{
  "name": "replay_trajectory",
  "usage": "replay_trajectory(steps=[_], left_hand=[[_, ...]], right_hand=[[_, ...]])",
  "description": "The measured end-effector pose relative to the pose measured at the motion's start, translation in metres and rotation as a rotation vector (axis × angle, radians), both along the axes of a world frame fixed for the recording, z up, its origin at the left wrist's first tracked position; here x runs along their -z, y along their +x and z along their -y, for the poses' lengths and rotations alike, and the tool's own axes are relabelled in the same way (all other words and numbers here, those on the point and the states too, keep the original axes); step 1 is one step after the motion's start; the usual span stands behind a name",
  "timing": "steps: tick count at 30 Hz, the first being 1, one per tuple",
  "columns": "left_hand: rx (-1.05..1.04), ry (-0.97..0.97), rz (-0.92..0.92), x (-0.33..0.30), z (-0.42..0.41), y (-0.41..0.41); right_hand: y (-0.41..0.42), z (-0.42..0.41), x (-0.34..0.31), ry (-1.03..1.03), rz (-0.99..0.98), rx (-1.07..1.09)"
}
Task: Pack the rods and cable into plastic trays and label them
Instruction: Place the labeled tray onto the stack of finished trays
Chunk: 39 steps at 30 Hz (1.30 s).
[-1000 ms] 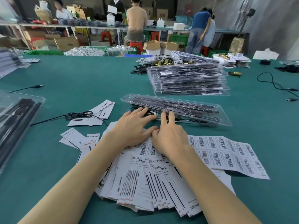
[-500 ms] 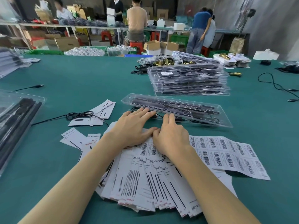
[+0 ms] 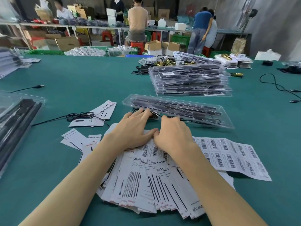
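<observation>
Both hands, left hand [image 3: 132, 129] and right hand [image 3: 173, 133], are laid flat, fingers extended, gripping nothing, on fanned labels [image 3: 146, 181] beside the plastic tray [image 3: 177, 110], near the table's [image 3: 81, 79] front edge.

- "Grow Light" — printed in black on the white paper cards [image 3: 156, 173] fanned out on the desk.
- Sticker sheet [image 3: 231, 155] — barcodes only, digits too small to read.
</observation>
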<state>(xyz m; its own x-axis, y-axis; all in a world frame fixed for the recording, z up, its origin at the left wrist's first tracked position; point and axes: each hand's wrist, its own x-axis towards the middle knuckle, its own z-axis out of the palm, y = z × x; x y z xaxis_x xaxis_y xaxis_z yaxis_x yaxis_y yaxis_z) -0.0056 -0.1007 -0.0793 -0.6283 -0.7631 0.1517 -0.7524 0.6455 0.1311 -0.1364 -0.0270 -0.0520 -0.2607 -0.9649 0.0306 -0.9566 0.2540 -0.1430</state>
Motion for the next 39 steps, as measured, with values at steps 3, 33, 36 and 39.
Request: replay_trajectory(steps=[3, 33, 36, 39], left_hand=[[0.006, 0.028, 0.030, 0.003, 0.000, -0.002], [-0.021, -0.054, 0.044, -0.001, -0.004, -0.001], [-0.018, -0.048, 0.032, -0.002, -0.003, -0.001], [-0.004, -0.016, 0.015, 0.000, -0.003, 0.001]], right_hand=[[0.003, 0.000, -0.010, -0.111, 0.009, -0.032], [-0.030, 0.041, 0.031, -0.437, 0.218, -0.146], [-0.031, 0.041, 0.031, -0.437, 0.227, -0.144], [-0.032, 0.042, 0.030, -0.436, 0.224, -0.142]])
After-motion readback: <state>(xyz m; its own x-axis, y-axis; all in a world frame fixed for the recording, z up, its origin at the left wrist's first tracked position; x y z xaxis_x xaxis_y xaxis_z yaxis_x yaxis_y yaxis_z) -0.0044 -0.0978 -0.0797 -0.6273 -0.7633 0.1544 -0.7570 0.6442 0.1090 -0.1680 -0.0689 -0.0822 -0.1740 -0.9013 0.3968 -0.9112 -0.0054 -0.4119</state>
